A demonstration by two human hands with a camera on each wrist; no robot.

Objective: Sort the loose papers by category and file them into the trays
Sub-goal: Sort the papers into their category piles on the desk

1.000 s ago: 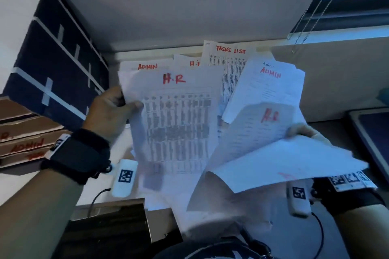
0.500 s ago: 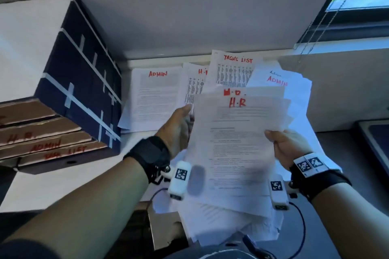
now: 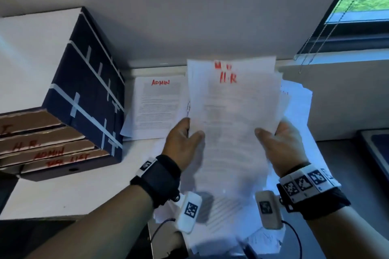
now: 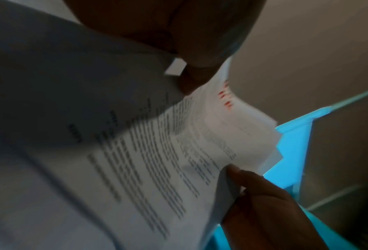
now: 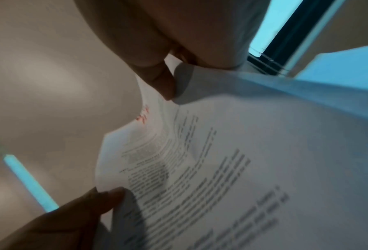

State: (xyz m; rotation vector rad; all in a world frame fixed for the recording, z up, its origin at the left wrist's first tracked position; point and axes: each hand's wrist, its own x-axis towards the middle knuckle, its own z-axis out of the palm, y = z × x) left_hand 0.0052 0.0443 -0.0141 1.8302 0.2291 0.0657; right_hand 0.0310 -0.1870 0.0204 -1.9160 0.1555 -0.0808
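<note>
Hiding most desk papers, the H.R stack (image 3: 231, 124) sits in both hands' grip; labelled trays (image 3: 48, 145) left.

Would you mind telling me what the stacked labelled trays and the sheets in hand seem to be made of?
The trays: apparently raw brown cardboard, matte, with rough torn-looking edges and red marker labels. The sheets: thin white printer paper, matte; they bend and curl in both hands' grip.

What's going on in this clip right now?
A person is sorting paperwork. The left hand and right hand grip opposite edges of a sheaf of papers whose top sheet is marked H.R. An ADMIN sheet lies on the desk behind. The labelled trays stand stacked at left; nothing is being filed yet.
</note>
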